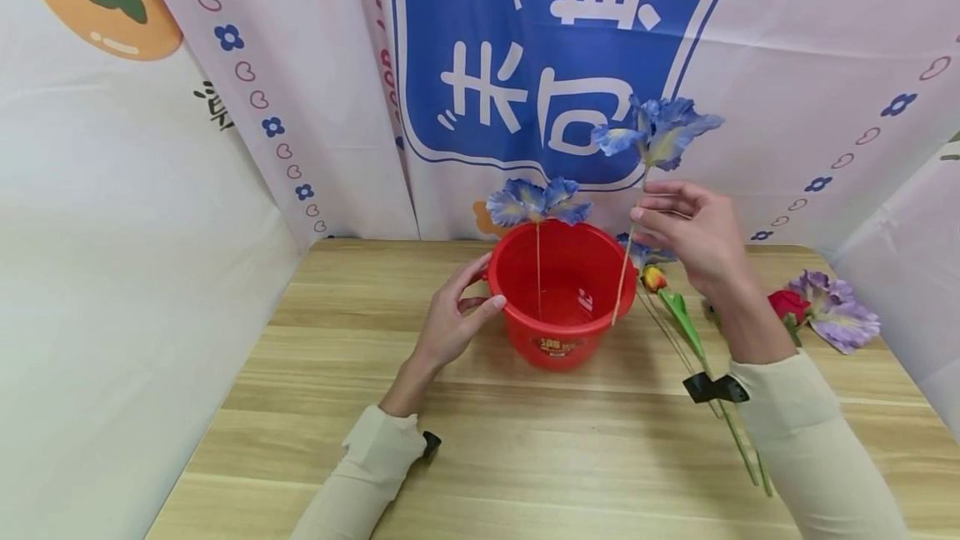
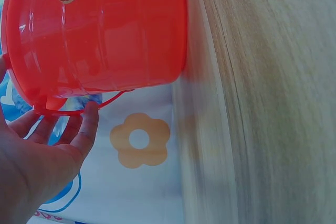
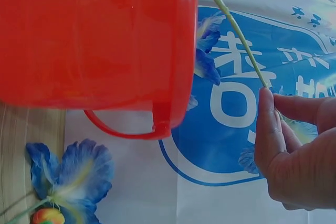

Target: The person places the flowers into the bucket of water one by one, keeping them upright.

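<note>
A red bucket (image 1: 555, 348) stands upright on the wooden table, with one blue artificial iris (image 1: 538, 202) leaning inside it, its bloom above the far rim. My left hand (image 1: 453, 319) holds the bucket's left side, thumb at the rim and fingers around the handle side; the left wrist view shows the fingers (image 2: 86, 132) at the thin red handle. Between thumb and fingers, my right hand (image 1: 693, 227) pinches the stem of a second blue iris (image 1: 663, 132). That stem's lower end overlaps the bucket's right rim in the head view.
Right of the bucket lie another blue iris (image 3: 79, 174) and a red-yellow tulip (image 1: 654, 278) with long stems. Farther right are a red rose (image 1: 787, 305) and a purple flower (image 1: 843, 315). A printed cloth (image 1: 345, 107) hangs behind the wooden table (image 1: 300, 407).
</note>
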Tool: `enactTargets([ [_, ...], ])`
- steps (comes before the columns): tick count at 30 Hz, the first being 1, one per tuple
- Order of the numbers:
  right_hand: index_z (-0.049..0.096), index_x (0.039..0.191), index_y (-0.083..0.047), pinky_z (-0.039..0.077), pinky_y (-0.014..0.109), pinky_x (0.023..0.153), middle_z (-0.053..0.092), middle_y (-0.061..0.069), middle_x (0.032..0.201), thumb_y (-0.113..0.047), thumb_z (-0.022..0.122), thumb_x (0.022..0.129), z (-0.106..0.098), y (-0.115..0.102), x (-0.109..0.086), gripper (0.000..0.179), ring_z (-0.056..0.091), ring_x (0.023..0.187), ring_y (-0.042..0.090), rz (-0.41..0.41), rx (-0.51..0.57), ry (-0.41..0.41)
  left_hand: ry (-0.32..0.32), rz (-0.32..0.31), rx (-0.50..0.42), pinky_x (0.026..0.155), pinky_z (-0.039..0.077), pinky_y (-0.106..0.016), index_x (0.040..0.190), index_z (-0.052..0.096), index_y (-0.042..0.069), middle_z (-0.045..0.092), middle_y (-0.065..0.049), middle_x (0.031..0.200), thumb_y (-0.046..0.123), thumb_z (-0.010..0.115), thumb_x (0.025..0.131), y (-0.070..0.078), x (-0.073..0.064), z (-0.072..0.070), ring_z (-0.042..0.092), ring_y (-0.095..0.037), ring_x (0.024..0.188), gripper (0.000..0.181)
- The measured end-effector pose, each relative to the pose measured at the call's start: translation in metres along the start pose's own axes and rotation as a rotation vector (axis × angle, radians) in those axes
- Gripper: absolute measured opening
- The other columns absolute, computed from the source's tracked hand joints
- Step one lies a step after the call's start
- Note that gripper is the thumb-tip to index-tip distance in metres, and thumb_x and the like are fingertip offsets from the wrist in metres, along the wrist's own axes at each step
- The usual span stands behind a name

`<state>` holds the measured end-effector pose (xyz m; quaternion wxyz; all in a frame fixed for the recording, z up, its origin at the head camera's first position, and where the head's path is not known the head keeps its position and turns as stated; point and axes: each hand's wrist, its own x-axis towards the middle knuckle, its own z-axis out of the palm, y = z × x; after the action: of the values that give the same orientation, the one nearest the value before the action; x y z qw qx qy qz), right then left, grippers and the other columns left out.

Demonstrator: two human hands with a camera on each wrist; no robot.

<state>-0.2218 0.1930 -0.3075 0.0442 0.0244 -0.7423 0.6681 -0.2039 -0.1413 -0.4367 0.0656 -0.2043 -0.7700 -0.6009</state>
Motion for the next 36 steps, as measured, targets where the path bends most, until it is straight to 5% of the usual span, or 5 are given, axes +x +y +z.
enactTargets([
  [14,0.062,0.142,-0.005,0.066,0.026,0.077,0.072,-0.004,0.108,-0.012,0.079,0.098,0.015,0.005,0.013,0.048,0.077,0.092,0.008,0.009,0.033,-0.012,-0.004,0.013,0.01,0.098,0.064,-0.05,0.161,0.05,0.023,0.058,-0.003,0.157,0.026,0.077,0.1,-0.001,0.001,0.0,0.057,-0.029,0.141,0.067],
  [21,0.059,0.145,-0.004,0.066,0.025,0.08,0.071,-0.003,0.111,-0.016,0.077,0.1,0.025,0.012,0.017,0.05,0.077,0.093,0.008,0.014,-0.094,-0.022,0.001,0.023,0.011,0.098,0.064,-0.054,0.161,0.051,0.02,0.059,-0.006,0.156,0.024,0.077,0.1,0.0,0.001,0.0,0.058,-0.031,0.14,0.067],
  [36,0.058,0.147,0.003,0.067,0.033,0.083,0.066,0.022,0.126,-0.003,0.072,0.101,0.046,0.033,0.023,0.049,0.077,0.094,0.013,0.083,-0.091,-0.082,-0.006,0.006,0.001,0.1,0.063,-0.056,0.161,0.051,0.022,0.059,-0.001,0.155,0.028,0.076,0.1,-0.001,0.002,0.0,0.058,-0.027,0.14,0.065],
])
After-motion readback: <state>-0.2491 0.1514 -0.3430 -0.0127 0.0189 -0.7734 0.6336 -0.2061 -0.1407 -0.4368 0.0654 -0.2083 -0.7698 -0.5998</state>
